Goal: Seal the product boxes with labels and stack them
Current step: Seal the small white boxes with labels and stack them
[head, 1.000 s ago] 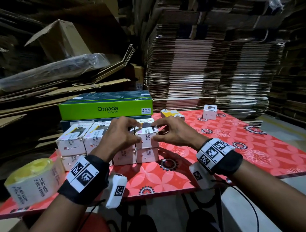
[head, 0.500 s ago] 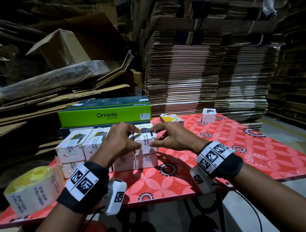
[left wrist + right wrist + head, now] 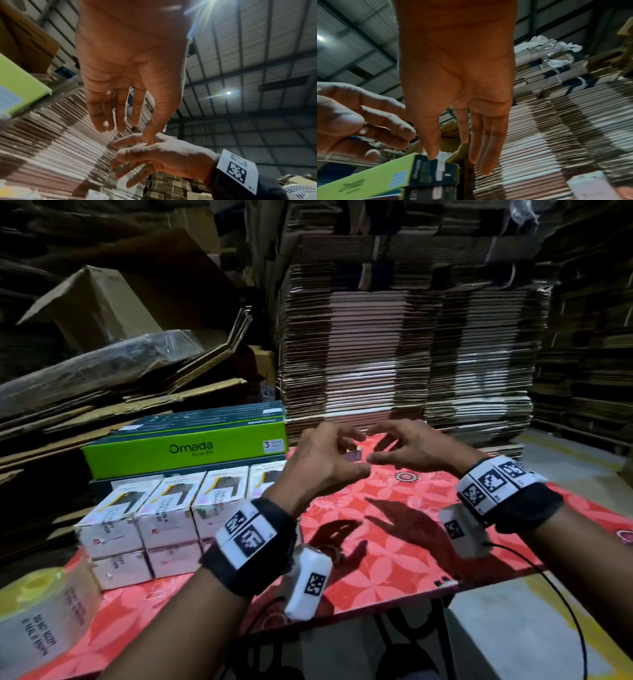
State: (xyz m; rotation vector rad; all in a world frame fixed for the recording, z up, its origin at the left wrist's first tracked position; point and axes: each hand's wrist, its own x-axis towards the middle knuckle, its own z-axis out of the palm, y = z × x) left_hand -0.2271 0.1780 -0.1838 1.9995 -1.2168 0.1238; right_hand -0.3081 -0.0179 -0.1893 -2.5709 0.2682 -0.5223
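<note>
Small white product boxes (image 3: 164,518) with seal labels stand in two tiers on the left of the red table (image 3: 394,559). A roll of seal labels (image 3: 41,628) lies at the near left corner. My left hand (image 3: 329,457) and right hand (image 3: 407,446) hover side by side above the far middle of the table, right of the stack. Neither holds anything. In the wrist views the left hand's fingers (image 3: 120,111) and the right hand's fingers (image 3: 481,142) hang loose and nearly straight. A small pale box (image 3: 354,455) shows only partly between the hands.
A green Omada box (image 3: 185,450) lies on a dark box behind the stack. Tall stacks of flattened cardboard (image 3: 394,354) stand right behind the table, with loose cartons (image 3: 102,309) at left. Another small white box (image 3: 590,186) shows in the right wrist view.
Both hands have let go of the top right box of the stack and moved up and to the right, over the far middle of the table. The view has shifted right.
</note>
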